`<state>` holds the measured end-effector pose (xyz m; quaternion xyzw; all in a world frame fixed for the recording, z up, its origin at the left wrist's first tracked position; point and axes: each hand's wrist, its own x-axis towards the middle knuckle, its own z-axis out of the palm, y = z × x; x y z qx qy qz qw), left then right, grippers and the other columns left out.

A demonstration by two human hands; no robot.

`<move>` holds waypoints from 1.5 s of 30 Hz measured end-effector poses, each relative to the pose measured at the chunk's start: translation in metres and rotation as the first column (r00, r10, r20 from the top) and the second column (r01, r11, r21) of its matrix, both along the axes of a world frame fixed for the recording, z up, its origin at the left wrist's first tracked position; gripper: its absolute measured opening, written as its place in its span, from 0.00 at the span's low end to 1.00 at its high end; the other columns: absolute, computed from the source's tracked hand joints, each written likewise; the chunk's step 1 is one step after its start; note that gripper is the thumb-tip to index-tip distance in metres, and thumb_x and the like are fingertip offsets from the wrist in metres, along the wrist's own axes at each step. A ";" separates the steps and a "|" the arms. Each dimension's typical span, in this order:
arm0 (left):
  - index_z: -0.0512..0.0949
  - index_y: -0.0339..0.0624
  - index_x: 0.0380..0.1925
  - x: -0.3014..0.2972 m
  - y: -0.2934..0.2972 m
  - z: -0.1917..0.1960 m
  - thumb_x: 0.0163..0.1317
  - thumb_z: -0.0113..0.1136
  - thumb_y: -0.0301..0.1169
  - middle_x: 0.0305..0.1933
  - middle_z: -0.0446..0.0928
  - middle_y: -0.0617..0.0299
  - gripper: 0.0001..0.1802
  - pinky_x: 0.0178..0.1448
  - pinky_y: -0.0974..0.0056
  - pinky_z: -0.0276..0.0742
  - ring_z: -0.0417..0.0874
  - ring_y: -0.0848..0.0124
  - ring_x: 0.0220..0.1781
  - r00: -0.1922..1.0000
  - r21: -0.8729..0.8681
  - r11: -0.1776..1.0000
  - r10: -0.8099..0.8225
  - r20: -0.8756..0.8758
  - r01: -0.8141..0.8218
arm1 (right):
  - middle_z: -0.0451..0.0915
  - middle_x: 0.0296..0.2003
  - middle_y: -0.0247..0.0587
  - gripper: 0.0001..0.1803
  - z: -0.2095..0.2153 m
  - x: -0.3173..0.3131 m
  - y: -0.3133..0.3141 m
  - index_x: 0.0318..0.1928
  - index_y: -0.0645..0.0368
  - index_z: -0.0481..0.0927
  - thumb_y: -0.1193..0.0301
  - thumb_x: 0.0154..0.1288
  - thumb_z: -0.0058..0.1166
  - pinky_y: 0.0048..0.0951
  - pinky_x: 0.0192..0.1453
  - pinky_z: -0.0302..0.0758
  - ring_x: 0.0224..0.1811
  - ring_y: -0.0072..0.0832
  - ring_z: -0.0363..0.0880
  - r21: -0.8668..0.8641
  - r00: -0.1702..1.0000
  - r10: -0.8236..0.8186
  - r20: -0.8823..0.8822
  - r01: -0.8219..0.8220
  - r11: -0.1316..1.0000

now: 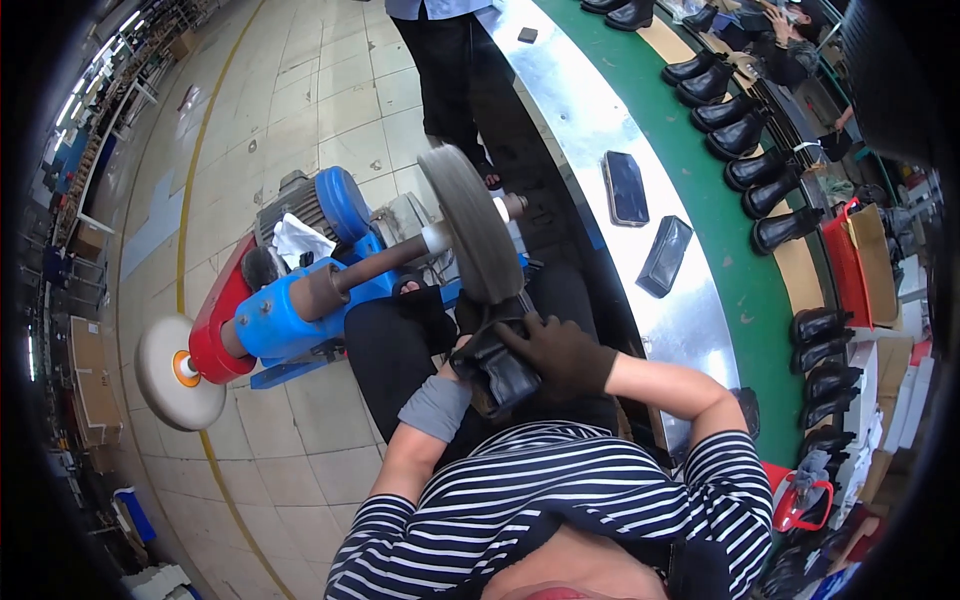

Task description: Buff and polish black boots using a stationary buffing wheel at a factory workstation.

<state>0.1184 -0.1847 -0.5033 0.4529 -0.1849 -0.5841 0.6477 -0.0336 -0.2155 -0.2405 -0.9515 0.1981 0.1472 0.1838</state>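
Note:
A glossy black boot point(500, 378) is held over my lap, tilted, its upper part raised to the lower rim of a grey buffing wheel point(474, 225). My right hand point(562, 354), in a dark brown glove, closes over the boot's right side. On its other side my left hand point(456, 366) grips the boot, with a grey cuff around the wrist; most of its fingers are hidden behind the boot. The wheel sits on the shaft of a blue and red buffing machine point(290, 310). Whether boot and wheel touch is hard to make out.
A second, pale wheel point(178, 374) is at the machine's left end. To the right runs a metal bench point(625, 270) with two dark rectangular blocks. Beyond it, a green conveyor belt point(735, 290) has several black boots alongside. A person point(440, 70) stands ahead.

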 end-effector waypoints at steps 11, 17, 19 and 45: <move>0.75 0.35 0.48 -0.007 0.014 0.044 0.68 0.41 0.29 0.49 0.78 0.53 0.16 0.58 0.63 0.74 0.80 0.66 0.50 0.966 -0.304 0.950 -0.137 -0.217 0.067 | 0.67 0.59 0.56 0.53 0.060 -0.090 -0.015 0.65 0.52 0.65 0.59 0.31 0.72 0.44 0.61 0.67 0.57 0.48 0.71 0.425 0.907 -0.181 0.380 0.003 0.905; 0.59 0.26 0.63 0.026 0.068 0.174 0.66 0.39 0.31 0.67 0.64 0.47 0.28 0.71 0.65 0.59 0.67 0.62 0.66 0.881 -0.178 0.884 -0.456 -0.126 0.432 | 0.81 0.45 0.47 0.32 -0.036 -0.140 -0.047 0.56 0.67 0.71 0.72 0.47 0.61 0.36 0.52 0.79 0.44 0.35 0.82 0.987 0.297 -0.944 -0.146 -0.022 -0.159; 0.52 0.28 0.67 0.029 0.070 0.194 0.60 0.46 0.30 0.71 0.56 0.47 0.36 0.74 0.65 0.51 0.61 0.63 0.71 0.606 -0.230 0.846 -0.510 -0.611 0.480 | 0.81 0.43 0.48 0.27 -0.064 -0.124 -0.038 0.55 0.67 0.72 0.66 0.56 0.57 0.35 0.50 0.80 0.42 0.36 0.83 0.929 0.196 -0.912 -0.359 -0.015 -0.369; 0.77 0.32 0.48 0.056 0.032 0.049 0.65 0.49 0.32 0.48 0.80 0.54 0.17 0.55 0.64 0.77 0.82 0.65 0.45 0.977 0.188 0.970 -0.120 -0.175 0.153 | 0.82 0.29 0.44 0.19 -0.229 0.041 -0.146 0.42 0.63 0.78 0.58 0.64 0.53 0.29 0.32 0.79 0.25 0.30 0.81 0.896 0.598 -0.689 -0.408 0.120 -0.427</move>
